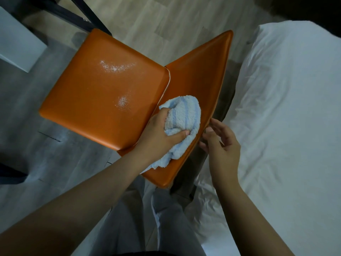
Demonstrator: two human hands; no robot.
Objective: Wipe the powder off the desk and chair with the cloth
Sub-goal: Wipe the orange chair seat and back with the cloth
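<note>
An orange chair stands below me, its seat (pixel 96 100) to the left and its backrest (pixel 201 71) to the right. White powder lies on the seat in two patches: a curved streak (pixel 114 67) near the far side and a small spot (pixel 122 101) nearer me. My left hand (pixel 158 132) grips a bunched pale blue and white cloth (pixel 184 117) and presses it against the backrest's inner face. My right hand (pixel 219 145) is at the backrest's outer edge, fingers apart and touching the rim.
A bed with a white sheet (pixel 287 108) fills the right side, close to the chair back. A white desk corner (pixel 16 43) and dark frame legs (pixel 92 13) stand at the upper left. My legs in grey trousers (pixel 162 218) are below the chair.
</note>
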